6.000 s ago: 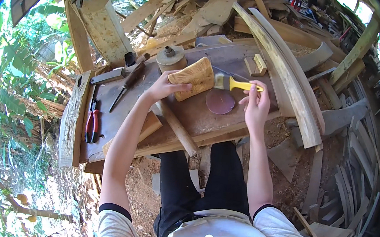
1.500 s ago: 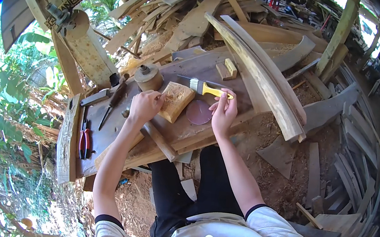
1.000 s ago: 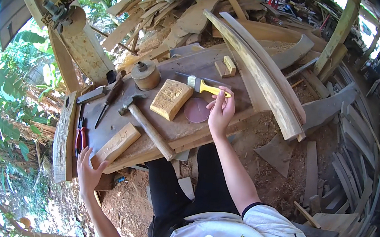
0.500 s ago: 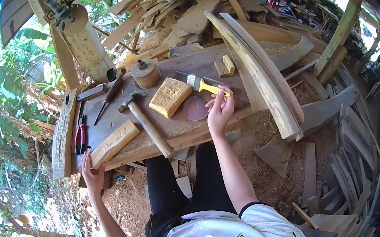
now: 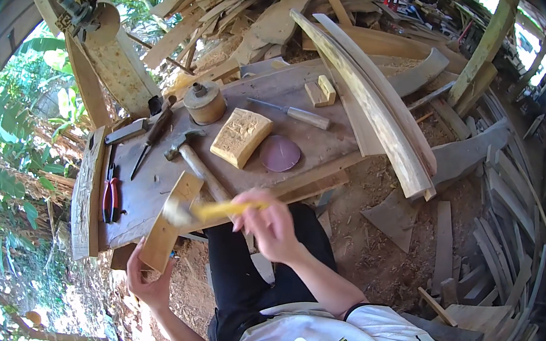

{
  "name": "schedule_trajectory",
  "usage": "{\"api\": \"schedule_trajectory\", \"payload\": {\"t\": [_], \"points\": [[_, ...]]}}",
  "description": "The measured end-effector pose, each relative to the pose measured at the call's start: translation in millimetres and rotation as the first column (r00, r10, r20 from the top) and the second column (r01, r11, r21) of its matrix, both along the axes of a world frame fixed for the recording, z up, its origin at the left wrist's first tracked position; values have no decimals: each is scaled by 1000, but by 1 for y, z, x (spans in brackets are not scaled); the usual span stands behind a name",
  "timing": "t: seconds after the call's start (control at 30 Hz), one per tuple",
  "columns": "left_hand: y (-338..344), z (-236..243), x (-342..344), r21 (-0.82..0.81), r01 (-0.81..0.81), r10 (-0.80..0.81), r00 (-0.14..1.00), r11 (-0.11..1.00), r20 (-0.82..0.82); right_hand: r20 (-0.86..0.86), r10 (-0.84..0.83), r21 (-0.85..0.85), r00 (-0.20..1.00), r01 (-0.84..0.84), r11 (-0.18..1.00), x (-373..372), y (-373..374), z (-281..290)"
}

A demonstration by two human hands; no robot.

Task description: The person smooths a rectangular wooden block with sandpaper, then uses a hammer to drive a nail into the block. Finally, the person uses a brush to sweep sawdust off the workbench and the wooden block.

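My left hand (image 5: pixel 151 286) holds the lower end of a narrow wooden block (image 5: pixel 160 242), thumb on one side and fingers on the other. The block is tilted at the bench's near edge. My right hand (image 5: pixel 266 227) is wrapped round the yellow handle of a paintbrush (image 5: pixel 218 211), smeared by motion. Its pale bristles are over the upper part of the block; whether they touch the wood I cannot tell. Just beyond the brush lies a hammer (image 5: pixel 205 173), partly covered by my right hand. A chunky wood block (image 5: pixel 241 139) rests beside a purple round disc (image 5: pixel 281 154).
On the workbench (image 5: pixel 340 138) are red-handled pliers (image 5: pixel 110 200), a dark-handled pointed tool (image 5: pixel 154 133), a round wooden pot (image 5: pixel 204 103), a wooden-handled tool (image 5: pixel 307 117) and a small L-shaped wooden piece (image 5: pixel 320 93). Long curved timbers (image 5: pixel 374 108) overhang the right side.
The paintbrush has left the bench in my right hand, moving left and nearer to me. My left hand has taken hold of the narrow block, which now stands more steeply tilted.
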State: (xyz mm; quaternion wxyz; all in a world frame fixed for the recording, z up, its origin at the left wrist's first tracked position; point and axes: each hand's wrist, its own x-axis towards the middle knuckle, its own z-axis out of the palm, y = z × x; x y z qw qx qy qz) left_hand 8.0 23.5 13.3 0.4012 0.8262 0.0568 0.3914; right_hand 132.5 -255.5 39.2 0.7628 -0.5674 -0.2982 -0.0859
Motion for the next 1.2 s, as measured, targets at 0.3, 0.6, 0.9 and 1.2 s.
{"api": "schedule_trajectory", "payload": {"t": [0.3, 0.6, 0.9, 1.2], "points": [[2, 11, -21, 185, -29, 49, 994, 982, -101, -70, -43, -75, 997, 38, 996, -2, 9, 0], [3, 15, -23, 227, 2, 26, 993, 974, -118, -47, -38, -68, 998, 35, 997, -13, 15, -1], [-1, 24, -20, 245, 29, 2, 992, 969, -124, 66, -214, -137, 975, 221, 966, -23, 16, -5], [-2, 26, -18, 254, 44, -15, 993, 966, -114, 177, -271, -239, 946, 309, 921, -22, 14, -9]]}}
